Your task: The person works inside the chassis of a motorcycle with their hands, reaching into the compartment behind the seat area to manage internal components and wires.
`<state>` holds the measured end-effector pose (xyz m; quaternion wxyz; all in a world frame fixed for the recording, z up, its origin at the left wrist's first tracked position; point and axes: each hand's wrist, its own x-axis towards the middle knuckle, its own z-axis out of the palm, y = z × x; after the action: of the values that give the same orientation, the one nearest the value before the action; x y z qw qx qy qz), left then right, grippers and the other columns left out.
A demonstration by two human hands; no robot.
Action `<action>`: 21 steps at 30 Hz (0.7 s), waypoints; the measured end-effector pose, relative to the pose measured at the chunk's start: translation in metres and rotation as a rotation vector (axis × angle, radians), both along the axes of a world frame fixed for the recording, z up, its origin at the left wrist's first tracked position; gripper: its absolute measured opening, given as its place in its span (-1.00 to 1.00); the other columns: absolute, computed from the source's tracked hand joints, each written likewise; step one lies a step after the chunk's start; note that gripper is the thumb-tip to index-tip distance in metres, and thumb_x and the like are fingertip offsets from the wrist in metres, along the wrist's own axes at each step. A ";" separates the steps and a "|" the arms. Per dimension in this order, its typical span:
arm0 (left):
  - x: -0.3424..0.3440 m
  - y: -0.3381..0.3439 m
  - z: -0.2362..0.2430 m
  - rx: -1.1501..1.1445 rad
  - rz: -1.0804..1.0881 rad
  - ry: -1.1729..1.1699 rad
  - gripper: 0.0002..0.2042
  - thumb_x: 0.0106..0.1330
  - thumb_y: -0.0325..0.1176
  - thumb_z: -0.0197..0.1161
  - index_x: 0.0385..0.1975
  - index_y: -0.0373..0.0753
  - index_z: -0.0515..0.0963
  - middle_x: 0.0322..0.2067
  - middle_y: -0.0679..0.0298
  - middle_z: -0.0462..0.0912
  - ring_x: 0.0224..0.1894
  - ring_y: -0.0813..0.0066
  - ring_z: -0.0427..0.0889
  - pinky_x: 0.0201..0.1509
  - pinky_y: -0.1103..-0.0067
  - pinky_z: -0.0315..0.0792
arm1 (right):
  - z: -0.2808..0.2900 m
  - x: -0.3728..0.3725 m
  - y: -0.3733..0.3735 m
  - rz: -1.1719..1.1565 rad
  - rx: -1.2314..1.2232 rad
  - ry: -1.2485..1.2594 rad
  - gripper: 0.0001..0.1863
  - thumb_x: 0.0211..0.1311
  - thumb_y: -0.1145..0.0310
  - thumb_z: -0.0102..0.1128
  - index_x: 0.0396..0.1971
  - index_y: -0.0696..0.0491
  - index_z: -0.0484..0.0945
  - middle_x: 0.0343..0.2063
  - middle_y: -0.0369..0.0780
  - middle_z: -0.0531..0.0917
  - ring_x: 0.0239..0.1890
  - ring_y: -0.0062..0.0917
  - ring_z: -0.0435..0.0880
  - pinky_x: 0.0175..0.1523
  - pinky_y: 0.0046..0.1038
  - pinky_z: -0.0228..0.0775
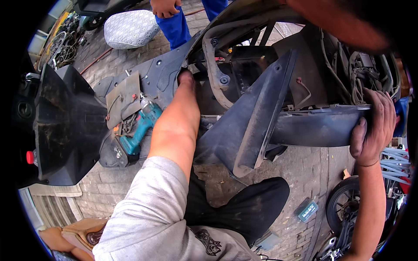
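Note:
A scooter with its seat off lies across my view, its frame tube [213, 65] and inner bay exposed. My left hand [186, 78] reaches into the body beside the footboard [156, 71]; its fingers are hidden inside. Along the near side runs a long black side panel [318, 127]. At its rear end my right hand [376, 124] is closed over the edge, thumb on the outer face and fingers over the top. A dusty triangular black panel [261, 104] slants up between my two arms. On the footboard lies a teal cordless impact driver [143, 124].
A co-worker in blue trousers [174, 30] stands on the far side, beside a patterned scooter seat [130, 29]. Blurred skin crosses the upper right. The front shield [65, 126] stands left. A wheel [346, 204] and a small teal box [307, 210] are at the lower right.

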<state>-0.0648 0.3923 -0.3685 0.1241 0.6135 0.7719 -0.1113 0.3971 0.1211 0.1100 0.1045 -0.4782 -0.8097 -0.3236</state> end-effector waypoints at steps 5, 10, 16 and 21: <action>-0.014 0.023 -0.018 -0.071 -0.005 -0.081 -0.66 0.49 -0.29 0.10 0.13 -0.26 0.66 0.21 0.06 0.67 0.21 0.13 0.69 0.19 0.32 0.60 | -0.001 0.003 -0.001 -0.008 0.001 -0.052 -0.42 0.14 0.19 -0.02 0.09 0.21 0.62 -0.04 0.01 0.68 0.14 -0.06 0.63 0.45 -0.07 0.28; -0.019 0.010 -0.018 -0.139 -0.097 -0.175 -0.65 0.49 -0.29 0.09 0.12 -0.27 0.66 0.21 0.06 0.66 0.21 0.12 0.69 0.21 0.31 0.58 | -0.002 0.007 -0.002 -0.012 -0.016 -0.056 -0.41 0.19 0.19 -0.03 0.14 0.20 0.61 0.02 0.00 0.68 0.20 -0.07 0.61 0.43 -0.12 0.28; 0.004 -0.023 0.008 -0.219 -0.232 -0.290 -0.65 0.49 -0.28 0.07 0.12 -0.27 0.67 0.21 0.05 0.66 0.22 0.11 0.68 0.23 0.31 0.57 | 0.000 0.009 -0.002 0.001 -0.010 -0.063 -0.42 0.21 0.19 -0.02 0.16 0.19 0.61 0.04 0.01 0.67 0.21 -0.06 0.60 0.43 -0.12 0.29; 0.011 -0.042 0.020 -0.250 -0.262 -0.300 -0.64 0.49 -0.28 0.06 0.11 -0.27 0.67 0.21 0.05 0.66 0.23 0.11 0.67 0.24 0.30 0.56 | -0.001 0.005 -0.001 0.017 0.009 -0.006 -0.41 0.13 0.23 0.02 0.15 0.17 0.61 0.01 0.01 0.67 0.19 -0.04 0.61 0.45 -0.08 0.29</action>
<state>-0.0540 0.3503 -0.3482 0.2971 0.6980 0.6387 -0.1290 0.4023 0.1197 0.1092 0.1069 -0.4697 -0.8127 -0.3279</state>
